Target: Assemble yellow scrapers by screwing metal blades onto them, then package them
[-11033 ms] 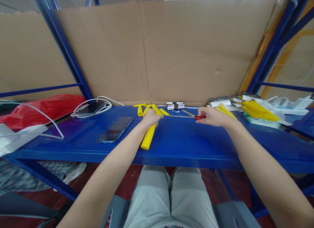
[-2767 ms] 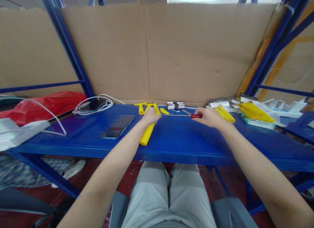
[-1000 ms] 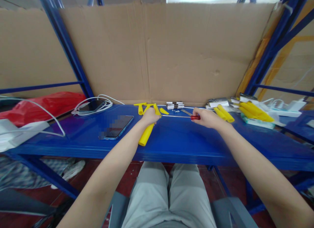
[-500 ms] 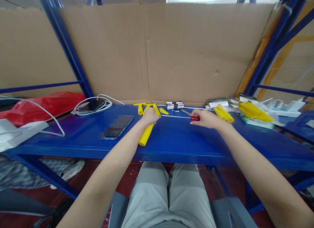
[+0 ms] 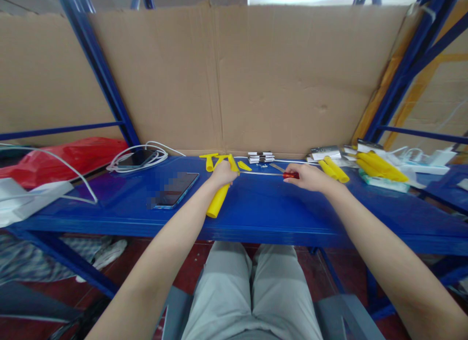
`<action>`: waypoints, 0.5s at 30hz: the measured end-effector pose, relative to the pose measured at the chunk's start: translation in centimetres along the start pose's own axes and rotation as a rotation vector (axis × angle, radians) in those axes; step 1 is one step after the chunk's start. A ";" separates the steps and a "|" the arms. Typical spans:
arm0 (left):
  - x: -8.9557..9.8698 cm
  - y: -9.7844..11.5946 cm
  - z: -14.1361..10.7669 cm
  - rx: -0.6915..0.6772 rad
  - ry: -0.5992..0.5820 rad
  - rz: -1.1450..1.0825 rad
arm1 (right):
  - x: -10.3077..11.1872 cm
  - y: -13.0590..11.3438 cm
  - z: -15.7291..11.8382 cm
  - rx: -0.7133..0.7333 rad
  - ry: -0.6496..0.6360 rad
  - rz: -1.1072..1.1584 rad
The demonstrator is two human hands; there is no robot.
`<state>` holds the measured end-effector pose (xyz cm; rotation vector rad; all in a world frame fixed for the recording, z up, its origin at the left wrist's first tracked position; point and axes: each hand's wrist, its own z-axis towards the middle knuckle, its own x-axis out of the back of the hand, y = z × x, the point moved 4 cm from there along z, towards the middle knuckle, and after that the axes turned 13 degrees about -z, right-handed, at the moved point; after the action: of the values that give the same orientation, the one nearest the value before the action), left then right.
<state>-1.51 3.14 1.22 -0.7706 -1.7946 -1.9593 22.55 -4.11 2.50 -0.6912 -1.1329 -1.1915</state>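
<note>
My left hand (image 5: 224,173) is wrapped round a yellow tool-shaped piece (image 5: 218,201), whose thick tubular end points toward the front edge of the blue table (image 5: 270,203). In my right hand (image 5: 305,177) is the red handle of a screwdriver (image 5: 291,175). Its long thin shaft lies level and reaches left to the yellow piece beside my left fingers; the tip is too small to make out. Behind my left hand are more yellow parts (image 5: 209,163), and a small yellow piece (image 5: 244,165) lies to their right.
A phone (image 5: 177,190) lies left of my left arm. At the back are black-and-white packets (image 5: 261,157), tiny screws and a flat metal strip. Yellow tubes (image 5: 333,169) and more yellow pieces (image 5: 380,166) lie right. Coiled white cable (image 5: 161,157) and a red bag (image 5: 69,157) are left.
</note>
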 end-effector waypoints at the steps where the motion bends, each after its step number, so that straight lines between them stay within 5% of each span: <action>1: 0.0 0.0 0.0 -0.005 0.008 0.016 | 0.0 0.1 0.0 -0.011 0.010 0.009; 15: 0.2 0.5 -0.6 -0.024 0.042 0.072 | 0.4 -0.1 -0.2 -0.032 0.045 -0.060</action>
<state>-1.46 2.55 1.72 -0.7852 -1.6988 -1.9400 22.54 -4.42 2.80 -0.6557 -1.1060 -1.2725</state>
